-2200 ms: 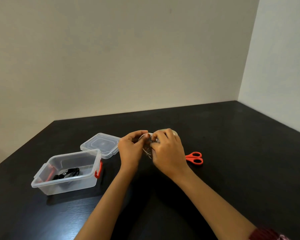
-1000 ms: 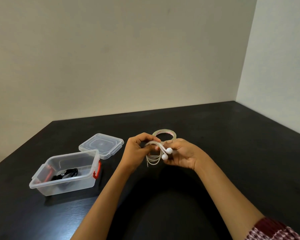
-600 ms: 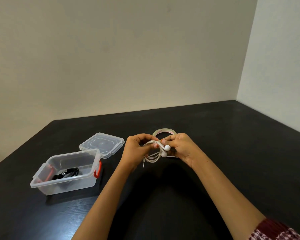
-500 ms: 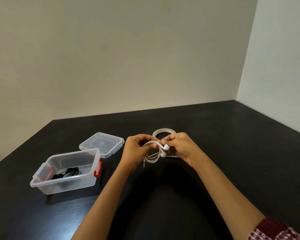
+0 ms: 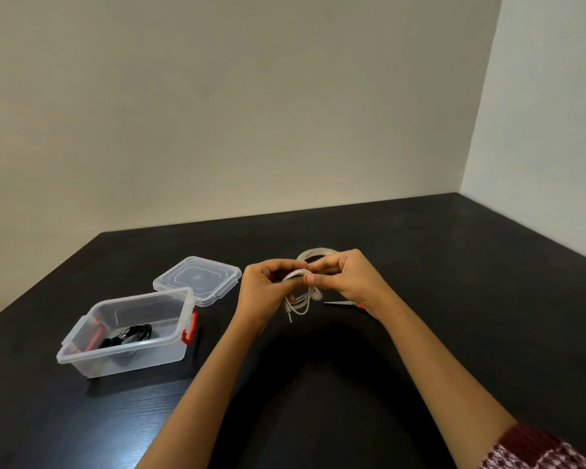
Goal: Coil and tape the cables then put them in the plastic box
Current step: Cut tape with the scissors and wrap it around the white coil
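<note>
Objects are counted first: one coiled white earphone cable (image 5: 300, 301), one black cable (image 5: 131, 334), one clear plastic box (image 5: 126, 358) with two red latches (image 5: 189, 328), one loose lid (image 5: 197, 279), one tape roll (image 5: 313, 254), one pair of scissors (image 5: 340, 302) and two hands. Taken from the coil, the box is found at 8 o'clock on the dark surface (image 5: 454, 265) with the black cable inside it, the lid at 9, the tape roll at 12 and the scissors at 3. Since half a second ago the scissors' blade has been uncovered below the right wrist; box and lid are unmoved. The coil is held above the surface. The left hand (image 5: 268, 292) is curled round its left side, and the right hand (image 5: 349, 282) is closed in a pinch on its top, with two earbuds (image 5: 317, 295) hanging beneath.
</note>
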